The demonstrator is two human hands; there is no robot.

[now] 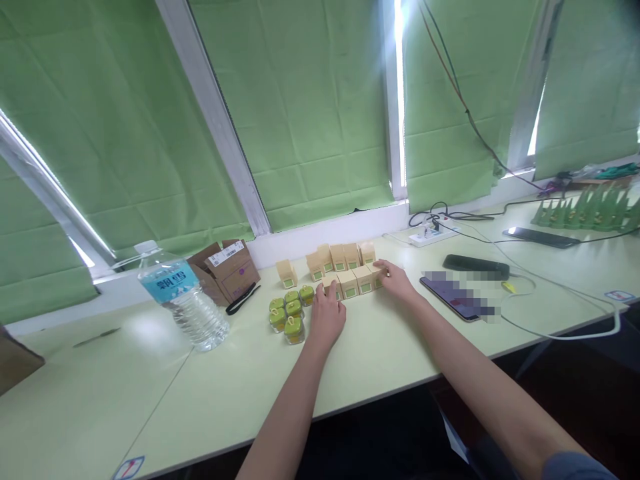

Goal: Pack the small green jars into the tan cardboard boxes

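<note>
Right forearm (475,373) over bench (240,393) | front box row (357,283): left end touching left grip (327,317), right end touching right grip (397,281) | pinching or spread: cannot tell

No word or number legible with certainty. Clock from frame center:
- Between 8 and 9: water bottle (197,317), blue label (171,283), large white characters, look Chinese, too blurred to transcribe.
- 9: cardboard carton (235,277), white sticker (225,253) with a barcode, print too small. Round purple mark (242,271) below it, unreadable.
- 5, close in: small cream boxes (349,281), green label patches (351,292) on the fronts, any text too fine.
- Between 7 and 8: blue-bordered sign (129,468) on the table (240,393), red mark inside, digit or tick, can't tell.
- 3: similar sign (620,295) near the table edge, same problem.
- Between 3 and 4: phone screen (445,298), partly pixelated, unreadable.
</note>
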